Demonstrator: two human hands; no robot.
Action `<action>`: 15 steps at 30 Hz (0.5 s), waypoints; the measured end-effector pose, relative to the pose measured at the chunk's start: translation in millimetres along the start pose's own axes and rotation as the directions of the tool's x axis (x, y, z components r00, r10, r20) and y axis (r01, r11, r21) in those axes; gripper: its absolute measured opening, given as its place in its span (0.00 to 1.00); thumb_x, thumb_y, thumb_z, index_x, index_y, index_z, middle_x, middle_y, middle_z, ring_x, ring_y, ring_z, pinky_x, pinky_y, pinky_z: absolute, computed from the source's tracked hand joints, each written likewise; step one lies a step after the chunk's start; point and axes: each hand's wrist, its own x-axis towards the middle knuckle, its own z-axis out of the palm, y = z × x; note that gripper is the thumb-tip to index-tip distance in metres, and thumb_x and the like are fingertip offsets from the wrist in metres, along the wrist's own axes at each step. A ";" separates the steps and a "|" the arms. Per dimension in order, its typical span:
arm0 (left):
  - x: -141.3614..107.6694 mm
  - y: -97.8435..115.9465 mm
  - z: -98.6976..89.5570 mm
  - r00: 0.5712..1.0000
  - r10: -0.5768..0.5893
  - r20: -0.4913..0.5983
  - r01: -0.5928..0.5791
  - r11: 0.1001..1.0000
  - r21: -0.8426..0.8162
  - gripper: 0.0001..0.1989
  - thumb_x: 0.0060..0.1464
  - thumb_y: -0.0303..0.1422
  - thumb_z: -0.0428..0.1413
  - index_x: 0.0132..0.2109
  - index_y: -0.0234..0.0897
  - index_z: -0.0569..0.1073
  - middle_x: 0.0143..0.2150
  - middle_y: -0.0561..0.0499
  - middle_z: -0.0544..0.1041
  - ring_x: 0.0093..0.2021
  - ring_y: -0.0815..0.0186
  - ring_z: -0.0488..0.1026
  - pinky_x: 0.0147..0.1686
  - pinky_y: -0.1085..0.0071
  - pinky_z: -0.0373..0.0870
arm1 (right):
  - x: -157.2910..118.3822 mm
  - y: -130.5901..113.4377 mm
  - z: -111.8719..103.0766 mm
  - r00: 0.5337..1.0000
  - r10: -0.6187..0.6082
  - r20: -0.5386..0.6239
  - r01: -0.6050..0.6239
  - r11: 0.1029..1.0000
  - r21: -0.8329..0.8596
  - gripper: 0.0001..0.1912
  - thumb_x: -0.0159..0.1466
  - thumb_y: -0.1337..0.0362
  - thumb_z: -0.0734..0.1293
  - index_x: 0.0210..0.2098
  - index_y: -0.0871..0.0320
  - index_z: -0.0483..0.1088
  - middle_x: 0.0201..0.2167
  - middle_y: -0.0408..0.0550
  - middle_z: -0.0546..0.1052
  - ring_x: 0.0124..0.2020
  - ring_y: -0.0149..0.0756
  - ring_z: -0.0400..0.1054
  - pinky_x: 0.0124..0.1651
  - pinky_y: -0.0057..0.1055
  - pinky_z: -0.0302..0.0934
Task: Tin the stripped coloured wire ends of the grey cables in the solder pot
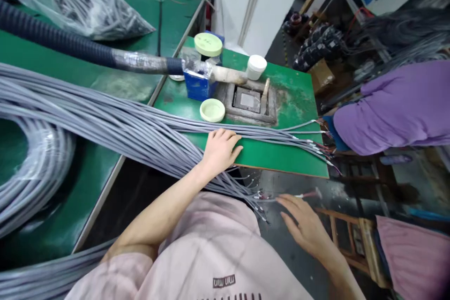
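A thick bundle of grey cables (140,124) runs from the left and splits into two groups. My left hand (221,150) lies over the cables at the split, thumb apart from the fingers. One group crosses the green bench with stripped ends (316,147) at its right side. The lower group (242,191) hangs past the bench's front edge, its bare wire ends fanned out. My right hand (304,222) is beside these ends, fingers stretched and thumb apart. One cable with a white and red end (309,194) passes behind its fingers; I see no closed grip on it.
On the bench (295,96) are a square metal pot (248,99), a white tub (256,66), a pale green lid (212,110) and a blue box (198,85). A black hose (87,54) reaches over it. A person in a purple sleeve (393,108) is at the right.
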 end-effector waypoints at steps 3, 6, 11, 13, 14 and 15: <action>9.1 3.4 6.7 0.999 -0.025 0.028 0.021 0.993 0.113 0.15 0.58 0.36 0.54 0.50 0.37 0.73 0.47 0.43 0.75 0.48 0.53 0.68 0.42 0.59 0.61 | 9.0 -15.0 13.8 0.995 0.047 0.088 -0.072 0.945 0.318 0.16 0.65 0.65 0.61 0.52 0.57 0.70 0.48 0.53 0.77 0.47 0.38 0.72 0.51 0.36 0.66; 15.9 6.4 12.3 0.996 -0.053 0.072 0.041 0.985 0.167 0.11 0.57 0.35 0.55 0.46 0.37 0.73 0.42 0.42 0.75 0.46 0.52 0.69 0.39 0.60 0.61 | 35.9 -31.4 35.6 0.977 0.062 0.203 -0.172 0.792 0.585 0.16 0.63 0.65 0.63 0.50 0.56 0.71 0.43 0.51 0.78 0.36 0.33 0.72 0.41 0.31 0.67; 21.6 5.8 11.7 0.991 0.019 0.133 -0.043 0.983 0.177 0.06 0.57 0.34 0.54 0.37 0.36 0.72 0.37 0.43 0.75 0.43 0.54 0.69 0.39 0.61 0.61 | 82.0 -48.1 66.0 0.957 0.063 0.283 -0.288 0.317 0.904 0.22 0.61 0.59 0.66 0.54 0.56 0.66 0.45 0.52 0.77 0.28 0.28 0.71 0.29 0.27 0.66; 19.1 5.3 8.1 0.986 0.056 0.155 -0.076 0.989 0.129 0.05 0.57 0.33 0.54 0.35 0.35 0.71 0.37 0.44 0.74 0.42 0.55 0.69 0.39 0.62 0.62 | 95.5 -50.3 72.1 0.946 0.110 0.303 -0.314 0.094 0.945 0.23 0.60 0.56 0.66 0.53 0.56 0.66 0.44 0.52 0.77 0.24 0.27 0.71 0.23 0.24 0.63; 16.3 5.5 5.3 0.983 0.062 0.170 -0.077 0.994 0.080 0.05 0.57 0.33 0.54 0.34 0.36 0.70 0.36 0.44 0.73 0.41 0.56 0.69 0.39 0.63 0.62 | 101.3 -50.5 73.7 0.943 0.155 0.295 -0.300 0.008 0.954 0.23 0.60 0.54 0.67 0.52 0.56 0.66 0.43 0.52 0.77 0.23 0.27 0.70 0.22 0.24 0.62; 12.5 6.0 1.6 0.981 0.060 0.186 -0.064 0.998 0.015 0.05 0.57 0.32 0.53 0.34 0.36 0.69 0.35 0.46 0.73 0.39 0.58 0.69 0.38 0.65 0.62 | 106.5 -49.9 74.3 0.938 0.214 0.272 -0.266 -0.055 0.962 0.23 0.59 0.54 0.68 0.51 0.56 0.67 0.43 0.52 0.78 0.22 0.27 0.70 0.21 0.24 0.62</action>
